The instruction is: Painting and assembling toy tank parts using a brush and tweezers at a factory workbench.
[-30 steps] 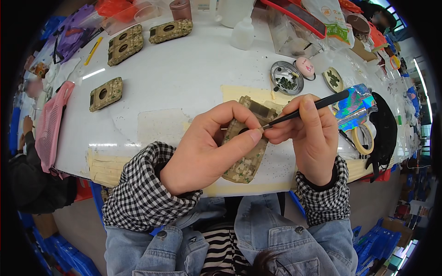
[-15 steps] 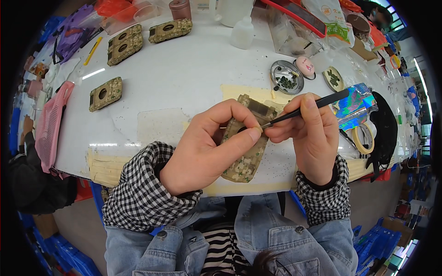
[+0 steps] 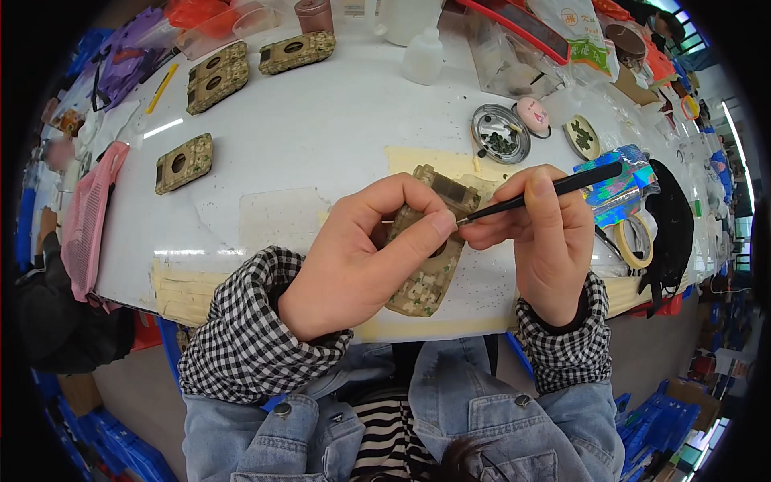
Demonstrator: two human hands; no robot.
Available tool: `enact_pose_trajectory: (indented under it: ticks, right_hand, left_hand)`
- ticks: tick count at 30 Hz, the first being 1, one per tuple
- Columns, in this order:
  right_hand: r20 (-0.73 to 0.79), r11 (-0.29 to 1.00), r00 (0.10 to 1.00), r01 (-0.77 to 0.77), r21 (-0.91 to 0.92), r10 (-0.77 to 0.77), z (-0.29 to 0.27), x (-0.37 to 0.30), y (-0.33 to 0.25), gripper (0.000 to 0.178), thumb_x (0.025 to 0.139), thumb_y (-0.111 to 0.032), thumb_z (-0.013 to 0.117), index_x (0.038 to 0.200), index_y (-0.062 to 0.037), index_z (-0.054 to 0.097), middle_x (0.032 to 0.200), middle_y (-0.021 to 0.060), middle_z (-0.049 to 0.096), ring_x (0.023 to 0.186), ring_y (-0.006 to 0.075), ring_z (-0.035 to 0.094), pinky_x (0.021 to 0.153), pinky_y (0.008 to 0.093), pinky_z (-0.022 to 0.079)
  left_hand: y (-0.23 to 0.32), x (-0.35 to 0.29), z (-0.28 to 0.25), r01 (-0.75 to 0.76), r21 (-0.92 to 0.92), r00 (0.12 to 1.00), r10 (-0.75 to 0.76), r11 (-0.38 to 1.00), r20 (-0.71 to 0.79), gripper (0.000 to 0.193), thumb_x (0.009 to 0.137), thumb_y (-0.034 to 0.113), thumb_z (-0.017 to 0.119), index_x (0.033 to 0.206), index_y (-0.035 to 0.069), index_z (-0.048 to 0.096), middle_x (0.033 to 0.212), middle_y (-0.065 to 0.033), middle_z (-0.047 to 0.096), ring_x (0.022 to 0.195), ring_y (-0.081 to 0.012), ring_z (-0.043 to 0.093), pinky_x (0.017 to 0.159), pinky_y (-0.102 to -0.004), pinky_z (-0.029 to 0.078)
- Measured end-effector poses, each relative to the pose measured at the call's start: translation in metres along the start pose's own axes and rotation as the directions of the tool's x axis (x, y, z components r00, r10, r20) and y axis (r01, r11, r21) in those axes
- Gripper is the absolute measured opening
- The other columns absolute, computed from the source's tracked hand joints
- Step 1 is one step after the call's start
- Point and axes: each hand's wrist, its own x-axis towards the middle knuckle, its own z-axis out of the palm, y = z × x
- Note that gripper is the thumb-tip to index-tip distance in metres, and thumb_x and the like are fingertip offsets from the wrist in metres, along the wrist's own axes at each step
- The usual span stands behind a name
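Note:
In front of me a camouflage-painted model tank hull (image 3: 426, 289) sits tilted under my hands, partly covered. My left hand (image 3: 361, 245) is over it, thumb and forefinger pinched together at the tweezer tips; whatever is between them is too small to make out. Its other fingers are hidden, so I cannot tell whether they grip the hull. With my right hand (image 3: 554, 241) I hold black tweezers (image 3: 562, 183) like a pen, points meeting the left fingertips above the hull. A round metal dish (image 3: 522, 153) of small dark green parts stands beyond my right hand.
Another camouflage hull (image 3: 185, 163) lies on the left, with more (image 3: 297, 53) at the back. A pale lid (image 3: 581, 138) with green pieces, an iridescent pouch (image 3: 617, 186) and a tape roll (image 3: 634, 241) are right. A white squeeze bottle (image 3: 423, 56) stands behind.
The tweezers have tipped slightly, their rear end swinging a little to the right. My left fingertips have shifted a little; the hull has barely moved.

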Motion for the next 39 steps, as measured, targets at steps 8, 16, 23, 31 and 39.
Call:
enact_pose_trajectory:
  ticks: [8, 16, 23, 31, 39]
  right_hand:
    - [0.156, 0.954, 0.945, 0.296, -0.041, -0.287, -0.010, -0.002, 0.009, 0.029, 0.099, -0.021, 0.038, 0.102, 0.0058, 0.048, 0.093, 0.0181, 0.061, 0.081, 0.0227, 0.067, 0.071, 0.0307, 0.057]
    - [0.164, 0.937, 0.929, 0.345, -0.061, -0.331, -0.009, -0.002, 0.010, 0.028, 0.098, -0.021, 0.039, 0.104, 0.0061, 0.047, 0.093, 0.0180, 0.061, 0.083, 0.0230, 0.066, 0.074, 0.0317, 0.057]
    - [0.193, 0.931, 0.916, 0.363, -0.032, -0.351, -0.012, -0.003, 0.009, 0.027, 0.097, -0.017, 0.044, 0.106, 0.0076, 0.049, 0.097, 0.0175, 0.060, 0.087, 0.0213, 0.065, 0.078, 0.0308, 0.054]
    - [0.224, 0.921, 0.901, 0.388, -0.030, -0.372, -0.011, -0.003, 0.011, 0.027, 0.096, -0.018, 0.047, 0.107, 0.0076, 0.050, 0.098, 0.0172, 0.060, 0.087, 0.0213, 0.065, 0.078, 0.0300, 0.053]
    - [0.212, 0.901, 0.900, 0.412, -0.136, -0.380, -0.011, 0.000, 0.007, 0.033, 0.099, -0.025, 0.036, 0.102, 0.0060, 0.047, 0.094, 0.0167, 0.054, 0.079, 0.0254, 0.066, 0.070, 0.0334, 0.059]
  left_hand:
    - [-0.003, 0.004, -0.003, 0.000, -0.107, 1.000, 0.003, 0.994, 0.026, 0.017, 0.097, 0.022, 0.047, 0.096, 0.005, 0.050, 0.103, -0.0064, 0.058, 0.093, -0.0129, 0.060, 0.082, -0.0353, 0.055]
    - [-0.004, 0.003, -0.002, -0.016, -0.164, 1.000, 0.020, 0.986, 0.018, 0.017, 0.097, 0.020, 0.045, 0.101, 0.005, 0.051, 0.102, -0.0082, 0.059, 0.094, -0.0154, 0.061, 0.083, -0.0363, 0.054]
    - [-0.002, 0.003, -0.001, -0.010, -0.103, 1.000, 0.010, 0.995, -0.003, 0.019, 0.098, 0.020, 0.043, 0.100, 0.003, 0.051, 0.101, -0.0085, 0.060, 0.094, -0.0159, 0.062, 0.082, -0.0354, 0.055]
    - [-0.002, 0.003, -0.003, 0.010, -0.085, 1.000, -0.010, 0.996, -0.002, 0.018, 0.098, 0.020, 0.043, 0.100, 0.003, 0.051, 0.102, -0.0084, 0.060, 0.095, -0.0163, 0.062, 0.080, -0.0351, 0.056]
    - [-0.002, 0.003, -0.002, -0.038, -0.018, 0.999, 0.039, 0.999, 0.011, 0.022, 0.099, 0.021, 0.041, 0.098, 0.002, 0.051, 0.100, -0.0108, 0.060, 0.096, -0.0189, 0.062, 0.079, -0.0337, 0.055]
